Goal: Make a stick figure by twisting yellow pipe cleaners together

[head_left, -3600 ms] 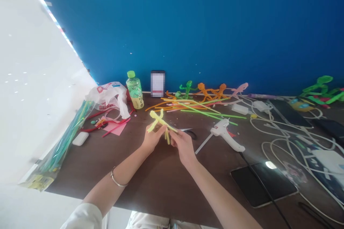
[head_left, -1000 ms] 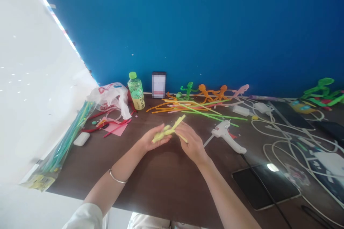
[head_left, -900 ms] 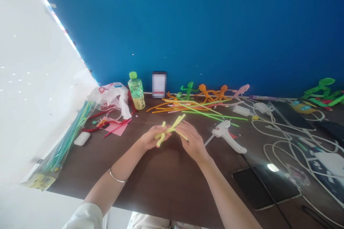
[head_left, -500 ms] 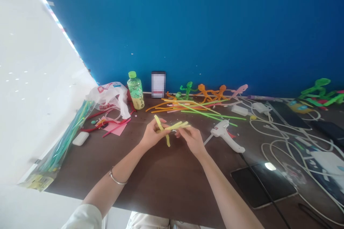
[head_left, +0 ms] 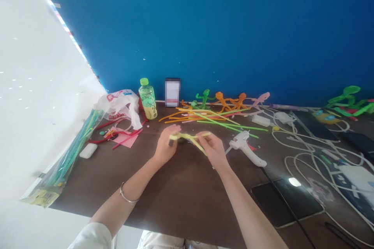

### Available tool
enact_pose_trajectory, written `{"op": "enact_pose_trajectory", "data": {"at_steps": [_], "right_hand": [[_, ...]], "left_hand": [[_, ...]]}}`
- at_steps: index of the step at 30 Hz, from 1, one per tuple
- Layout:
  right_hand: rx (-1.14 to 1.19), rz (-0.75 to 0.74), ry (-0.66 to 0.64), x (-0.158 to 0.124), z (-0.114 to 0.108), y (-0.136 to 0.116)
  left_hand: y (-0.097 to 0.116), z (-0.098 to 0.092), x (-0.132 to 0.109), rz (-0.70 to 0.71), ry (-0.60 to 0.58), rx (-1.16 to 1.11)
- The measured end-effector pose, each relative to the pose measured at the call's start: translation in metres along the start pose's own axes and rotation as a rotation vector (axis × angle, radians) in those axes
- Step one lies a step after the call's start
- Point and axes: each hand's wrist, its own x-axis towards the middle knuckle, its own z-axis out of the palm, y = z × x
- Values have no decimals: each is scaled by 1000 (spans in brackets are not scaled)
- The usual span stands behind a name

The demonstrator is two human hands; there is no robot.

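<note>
Turned level since the earlier frame: yellow pipe cleaner (head_left: 188, 137), pinched by curled fingertips of left hand (head_left: 166, 146) and right hand (head_left: 213, 148), above table (head_left: 175, 186); bottle label (head_left: 150, 112) too blurred to read.

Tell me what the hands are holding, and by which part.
The left hand and right hand together hold the yellow pipe cleaners, the left hand at the end nearest it, the right hand at the opposite end.

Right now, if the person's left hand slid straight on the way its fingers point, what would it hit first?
Probably the loose orange pipe cleaners lying on the dark brown table ahead of the left hand, though depth is hard to judge.
</note>
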Motion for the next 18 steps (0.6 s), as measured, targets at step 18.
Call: {"op": "enact_pose_trajectory", "data": {"at_steps": [18], "right_hand": [[-522, -417, -233, -3, -8, -1]], "left_hand": [[3, -6, 6, -684, -159, -613]]}}
